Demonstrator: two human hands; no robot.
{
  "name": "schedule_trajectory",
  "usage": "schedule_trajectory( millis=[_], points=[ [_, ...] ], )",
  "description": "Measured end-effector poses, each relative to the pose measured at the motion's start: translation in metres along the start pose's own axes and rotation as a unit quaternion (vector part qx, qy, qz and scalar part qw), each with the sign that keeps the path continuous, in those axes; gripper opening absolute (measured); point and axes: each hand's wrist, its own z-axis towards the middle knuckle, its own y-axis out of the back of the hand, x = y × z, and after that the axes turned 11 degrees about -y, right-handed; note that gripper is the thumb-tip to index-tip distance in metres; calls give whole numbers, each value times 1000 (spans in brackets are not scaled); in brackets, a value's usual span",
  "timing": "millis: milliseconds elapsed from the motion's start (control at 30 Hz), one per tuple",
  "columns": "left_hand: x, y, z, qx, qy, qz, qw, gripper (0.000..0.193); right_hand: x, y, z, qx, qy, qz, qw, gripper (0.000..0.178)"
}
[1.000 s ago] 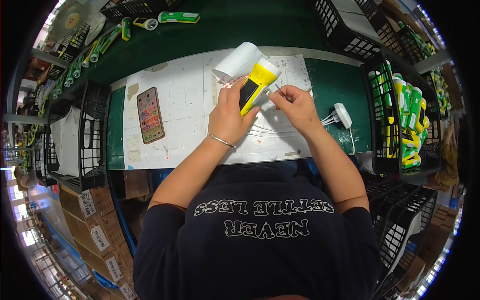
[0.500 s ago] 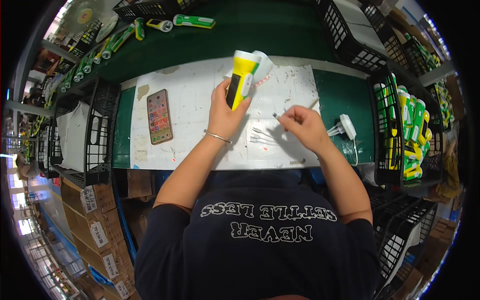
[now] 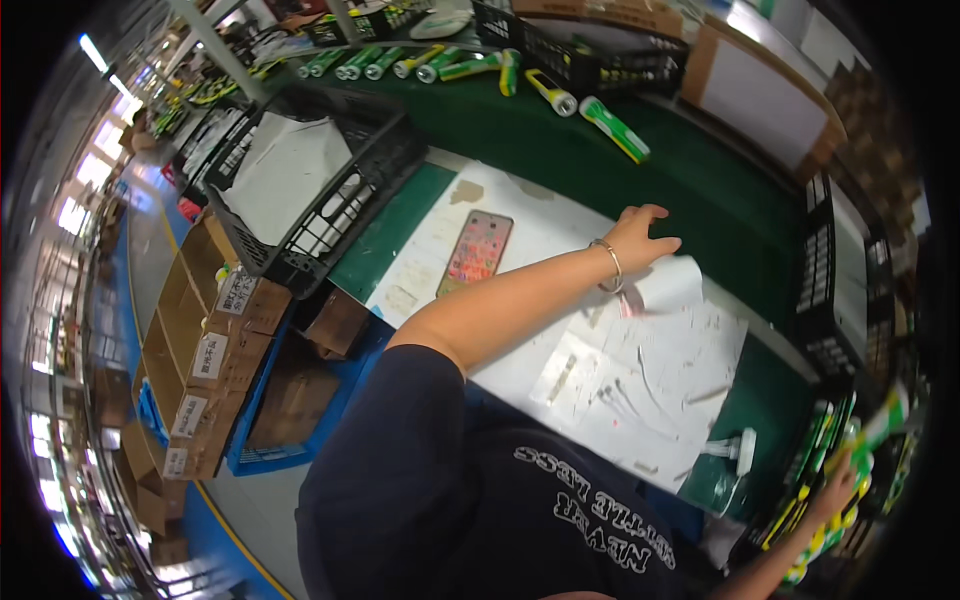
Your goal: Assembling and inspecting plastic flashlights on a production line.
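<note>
My left hand (image 3: 643,235) reaches past the far edge of the white work sheet (image 3: 665,355), over the green belt. Its fingers are spread and hold nothing. The closest torch to it is a green and white one (image 3: 615,130) lying further along the belt, beside a yellow torch (image 3: 552,93). At the far right, my right hand (image 3: 838,485) is closed around a green and yellow torch (image 3: 882,420), somewhat blurred. That hand is above a black crate (image 3: 765,535) filled with similar torches.
A phone (image 3: 480,248) with a lit screen lies on the sheet. Thin cables (image 3: 620,398) spread near a white charger (image 3: 741,452). Left of the sheet stands a black crate (image 3: 365,190) holding white paper. Another crate (image 3: 835,290) stands at the right, and cardboard boxes (image 3: 205,360) at lower left.
The view has swung round. My left hand has released the yellow torch and moved out over the belt. My right hand has left the cables for the right-hand crate, with a torch in it.
</note>
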Motion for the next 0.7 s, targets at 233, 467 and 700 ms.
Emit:
schedule_trajectory(
  millis=[233, 467, 700],
  points=[
    [41, 32, 105, -11, 147, 320, 936, 68, -88, 12, 5, 88, -207, -275, 935, 56],
    [53, 23, 185, 63, 262, 407, 873, 51, 34, 34, -17, 126, -301, -291, 899, 82],
    [82, 18, 200, -66, 265, 377, 885, 47, 48, 40, -18, 116, -400, -231, 879, 73]
  ],
)
